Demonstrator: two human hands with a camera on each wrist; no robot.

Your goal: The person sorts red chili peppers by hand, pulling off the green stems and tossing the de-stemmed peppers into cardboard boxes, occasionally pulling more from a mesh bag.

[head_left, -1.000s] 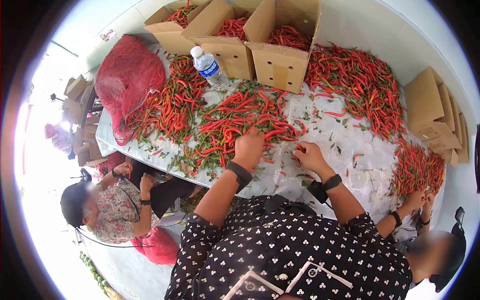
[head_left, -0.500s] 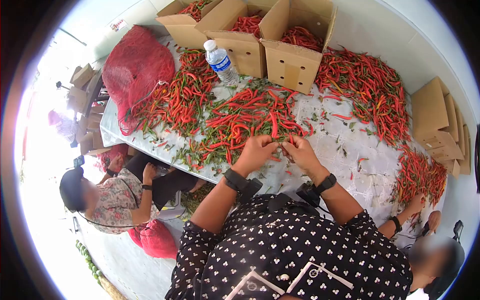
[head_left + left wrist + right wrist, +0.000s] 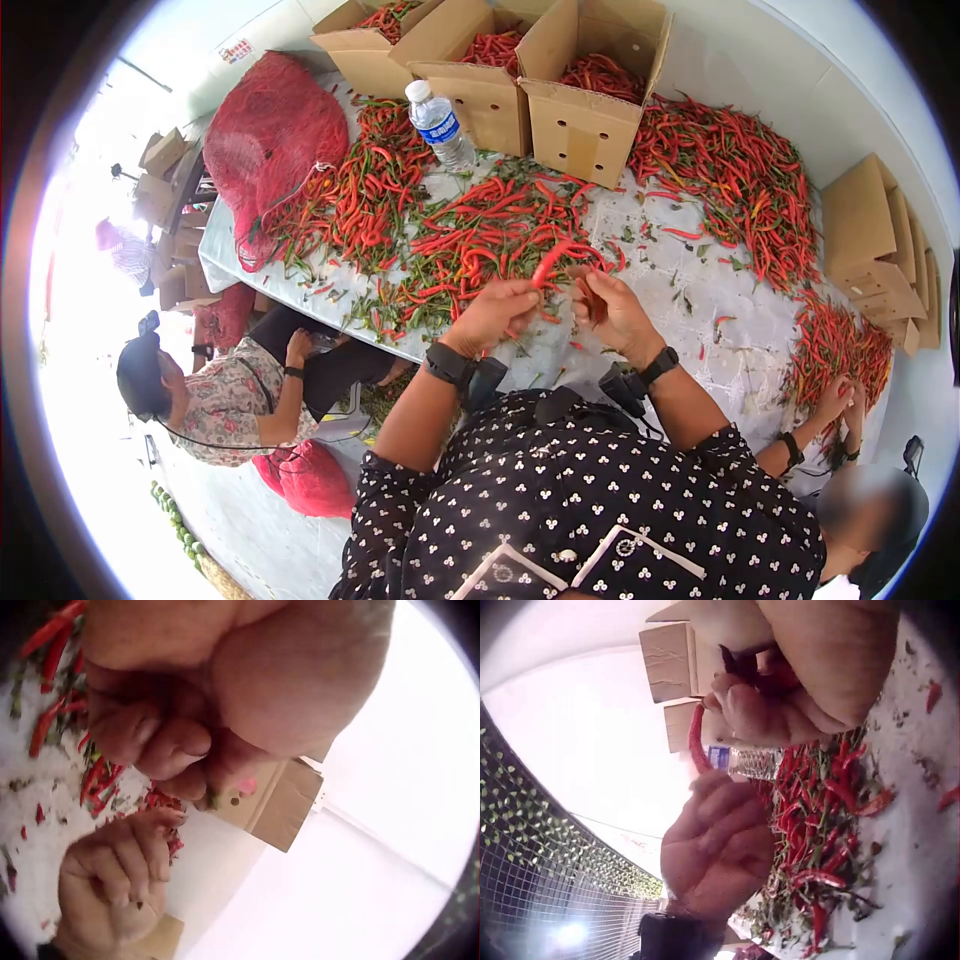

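Observation:
In the head view my left hand (image 3: 497, 312) pinches a red chili pepper (image 3: 548, 265), its far end angled up over the sorting pile. Beside it is my right hand (image 3: 612, 312), fingers curled and fingertips close to that chili. The right wrist view has the chili (image 3: 697, 739) rising from the left hand (image 3: 720, 847), its stem end right at the right hand's fingertips. Inside the right hand (image 3: 795, 697), red chili (image 3: 776, 675) shows, partly hidden by the fingers. Below both hands spreads a pile of red chilies with green stems (image 3: 480, 240).
Three cardboard boxes (image 3: 575, 135) of chilies line the back, with a water bottle (image 3: 440, 128) in front. A red mesh sack (image 3: 275, 150) lies left. More chilies (image 3: 735, 190) are heaped right, near folded cartons (image 3: 865, 225). People sit at left (image 3: 225, 400) and lower right (image 3: 870, 520).
My left hand has left the pile with a chili. Both hands met at its stem half a second ago, and now they stand slightly apart.

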